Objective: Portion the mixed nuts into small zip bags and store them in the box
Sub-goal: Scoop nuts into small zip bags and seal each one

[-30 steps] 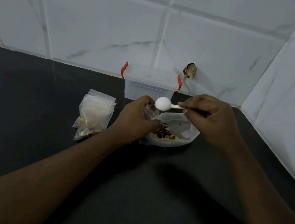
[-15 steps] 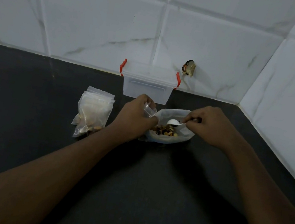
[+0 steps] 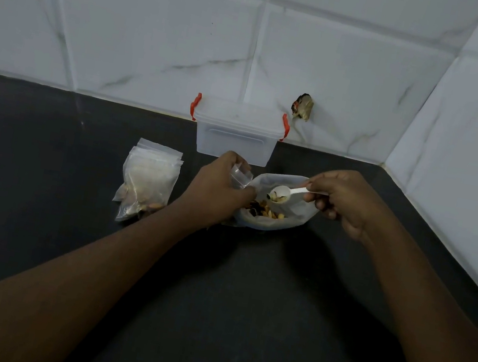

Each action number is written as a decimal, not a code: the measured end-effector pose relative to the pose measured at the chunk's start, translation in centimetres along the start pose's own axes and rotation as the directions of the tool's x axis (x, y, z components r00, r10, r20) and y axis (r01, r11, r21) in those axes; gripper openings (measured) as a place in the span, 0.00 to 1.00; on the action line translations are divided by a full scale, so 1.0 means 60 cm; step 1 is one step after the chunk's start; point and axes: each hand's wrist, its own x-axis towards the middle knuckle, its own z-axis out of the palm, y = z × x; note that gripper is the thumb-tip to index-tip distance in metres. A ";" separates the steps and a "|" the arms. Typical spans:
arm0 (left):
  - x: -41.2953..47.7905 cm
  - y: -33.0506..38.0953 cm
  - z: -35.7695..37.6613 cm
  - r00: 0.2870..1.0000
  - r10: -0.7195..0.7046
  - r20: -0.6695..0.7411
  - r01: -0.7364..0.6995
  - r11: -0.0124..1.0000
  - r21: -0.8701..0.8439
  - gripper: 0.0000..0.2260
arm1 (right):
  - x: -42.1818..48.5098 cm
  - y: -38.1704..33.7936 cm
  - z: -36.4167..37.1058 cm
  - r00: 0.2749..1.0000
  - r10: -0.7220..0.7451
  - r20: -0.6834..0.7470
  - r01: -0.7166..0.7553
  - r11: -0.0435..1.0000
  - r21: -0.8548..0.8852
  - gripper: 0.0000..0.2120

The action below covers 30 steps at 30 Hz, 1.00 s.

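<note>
**A spoonful of nuts held above the big bag**

From the head camera, both forearms reach forward over a dark countertop point(image 3: 241, 302) set into a corner of white marbled wall tiles point(image 3: 148, 37).

The left hand point(image 3: 218, 191) has its fingers curled round a small zip bag point(image 3: 241, 175), pinching the clear plastic so that the top of the bag sticks up above the knuckles. Whether the bag's mouth is open cannot be told.

The right hand point(image 3: 346, 201) pinches the handle of a white plastic spoon point(image 3: 286, 193) between thumb and fingers, with the other fingers folded under. The spoon's bowl points towards the left hand and carries a few pale nuts. It hangs just above the large bag point(image 3: 294, 219), close to the small zip bag but not touching it.

The large bag lies open on the countertop between the two hands, with mixed nuts point(image 3: 264, 211), dark and tan, heaped inside at its near left side.

To the left, well clear of the hands, sits a pile of small bags point(image 3: 149, 177); some nuts show through the plastic at its lower end.

Behind the hands, against the wall, stands the translucent box point(image 3: 235, 140), its lid on and a red clip point(image 3: 195, 106) at each end. A small dark object point(image 3: 302, 110) sticks to the tile beside the box; what it is cannot be told.
</note>
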 end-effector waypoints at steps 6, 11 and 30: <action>-0.006 0.001 0.000 0.998 0.030 0.049 -0.030 1.000 0.006 0.19 | -0.003 -0.009 -0.003 0.996 -0.058 0.070 0.034 0.955 0.296 0.08; -0.007 0.000 0.000 0.995 0.078 0.058 -0.079 0.997 0.020 0.22 | -0.020 -0.017 0.024 0.961 -0.216 0.171 0.144 0.924 0.355 0.09; 0.008 -0.010 -0.003 0.999 -0.023 -0.027 0.021 0.996 -0.092 0.17 | -0.017 -0.014 -0.011 0.832 -0.510 0.218 0.553 0.725 -0.411 0.14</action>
